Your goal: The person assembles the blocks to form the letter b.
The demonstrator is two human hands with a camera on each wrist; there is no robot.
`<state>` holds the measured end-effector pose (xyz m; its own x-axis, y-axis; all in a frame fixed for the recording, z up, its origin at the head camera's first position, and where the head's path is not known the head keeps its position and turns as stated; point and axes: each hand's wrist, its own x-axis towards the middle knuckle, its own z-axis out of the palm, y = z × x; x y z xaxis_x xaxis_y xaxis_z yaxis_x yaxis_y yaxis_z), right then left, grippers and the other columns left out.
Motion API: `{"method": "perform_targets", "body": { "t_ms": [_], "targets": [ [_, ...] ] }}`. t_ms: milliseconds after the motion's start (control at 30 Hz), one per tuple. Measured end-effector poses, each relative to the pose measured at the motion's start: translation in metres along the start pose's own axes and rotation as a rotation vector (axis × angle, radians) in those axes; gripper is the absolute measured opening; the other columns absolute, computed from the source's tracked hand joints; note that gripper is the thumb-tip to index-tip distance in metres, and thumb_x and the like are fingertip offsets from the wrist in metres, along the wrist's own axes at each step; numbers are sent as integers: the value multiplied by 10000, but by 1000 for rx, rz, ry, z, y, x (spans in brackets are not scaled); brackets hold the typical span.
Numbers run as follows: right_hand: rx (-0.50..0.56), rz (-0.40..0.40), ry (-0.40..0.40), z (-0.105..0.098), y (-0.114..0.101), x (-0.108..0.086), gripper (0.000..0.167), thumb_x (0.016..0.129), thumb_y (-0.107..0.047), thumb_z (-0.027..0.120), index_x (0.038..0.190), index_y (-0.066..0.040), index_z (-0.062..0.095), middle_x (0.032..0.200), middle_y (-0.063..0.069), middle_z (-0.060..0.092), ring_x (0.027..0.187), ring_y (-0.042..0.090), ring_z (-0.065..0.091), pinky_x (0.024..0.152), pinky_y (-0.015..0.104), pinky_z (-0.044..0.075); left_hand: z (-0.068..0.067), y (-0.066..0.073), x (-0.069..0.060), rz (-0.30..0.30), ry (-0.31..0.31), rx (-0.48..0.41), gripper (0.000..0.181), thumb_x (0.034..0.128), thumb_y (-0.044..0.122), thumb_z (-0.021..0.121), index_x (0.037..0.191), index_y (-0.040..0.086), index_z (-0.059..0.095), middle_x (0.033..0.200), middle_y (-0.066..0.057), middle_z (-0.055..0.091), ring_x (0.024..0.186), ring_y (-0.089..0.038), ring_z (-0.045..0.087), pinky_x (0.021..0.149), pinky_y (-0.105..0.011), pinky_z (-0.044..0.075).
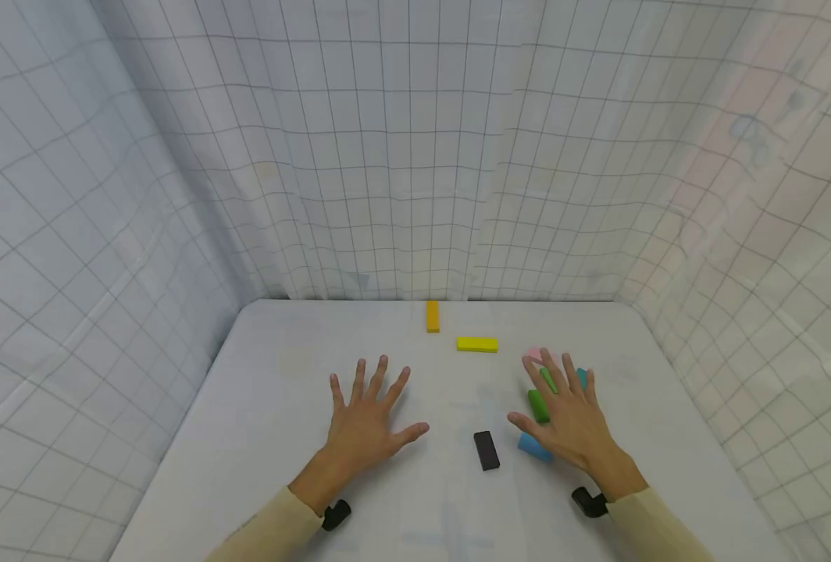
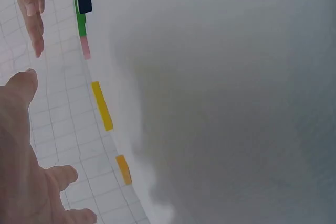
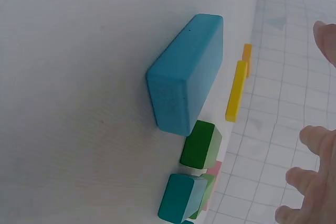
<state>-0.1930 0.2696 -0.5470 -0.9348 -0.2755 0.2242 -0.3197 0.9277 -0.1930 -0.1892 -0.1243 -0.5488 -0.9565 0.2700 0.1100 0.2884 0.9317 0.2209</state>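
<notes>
The left hand (image 1: 365, 425), palm down above the white bench (image 1: 282, 375), had its fingers spread wide and straight, the thumb out toward the middle. Over to the right, the right hand (image 1: 566, 425) hovered above a loose cluster of blocks, its fingers likewise splayed and extended.

Leftmost in that cluster lay a blue rectangular block (image 3: 184, 74), smooth, matte and round-edged, partly under the thumb side of the hand. Just beyond it sat a dark green faceted block (image 1: 538, 407), then a pale pink block (image 1: 533, 355) and a slim lighter green block (image 1: 548, 380), both partly hidden behind the fingers in the head view. A teal block (image 1: 582, 378) showed past the fingers on the right.

Around them, again from the left, an orange oblong block (image 1: 433, 317) stood near the far edge, a bright yellow oblong block (image 1: 477, 345) lay crosswise nearer, and a black rectangular block (image 1: 486, 450) rested between the hands. White grid-patterned curtains (image 1: 401, 156) enclosed the far edge and both sides.
</notes>
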Motion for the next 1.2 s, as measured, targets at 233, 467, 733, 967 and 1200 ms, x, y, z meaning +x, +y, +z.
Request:
{"method": "perform_targets", "body": {
  "t_ms": [233, 467, 733, 967, 1200],
  "targets": [
    [57, -33, 24, 2, 4, -9, 934, 1078, -652, 730, 1843, -253, 372, 1923, 169, 329, 1758, 608, 278, 1333, 929, 226, 8, 18, -6, 91, -104, -76, 978, 1032, 858, 658, 1828, 352, 401, 1947, -129, 285, 1795, -531, 268, 1357, -933, 145],
    [98, -94, 55, 5, 10, -13, 860, 1085, -543, 780, 1803, -199, 455, 1885, 206, 391, 1724, 580, 361, 1330, 884, 312, 8, 37, -7, 236, -180, -100, 901, 1060, 747, 731, 1808, 332, 449, 1912, -119, 378, 1761, -476, 385, 1346, -910, 252],
    [99, -103, 40, 7, 12, -18, 834, 1083, -517, 810, 1786, -207, 487, 1893, 177, 380, 1685, 528, 423, 1335, 800, 383, 16, 51, -6, 319, -223, -76, 855, 1077, 721, 730, 1801, 354, 460, 1902, -66, 407, 1750, -397, 431, 1352, -862, 319],
    [77, -110, 54, 11, 13, -22, 818, 1062, -493, 850, 1761, -213, 528, 1858, 161, 436, 1615, 527, 516, 1274, 793, 470, 21, 62, -5, 383, -246, -76, 822, 1092, 720, 709, 1800, 396, 447, 1900, -17, 409, 1735, -340, 463, 1372, -794, 363],
    [77, -103, 51, 12, 13, -24, 800, 1051, -489, 869, 1739, -220, 561, 1839, 157, 467, 1572, 542, 566, 1212, 801, 520, 22, 71, -4, 461, -261, -92, 758, 1124, 688, 681, 1794, 423, 445, 1894, -12, 408, 1716, -298, 487, 1341, -762, 438]
  ]
}}
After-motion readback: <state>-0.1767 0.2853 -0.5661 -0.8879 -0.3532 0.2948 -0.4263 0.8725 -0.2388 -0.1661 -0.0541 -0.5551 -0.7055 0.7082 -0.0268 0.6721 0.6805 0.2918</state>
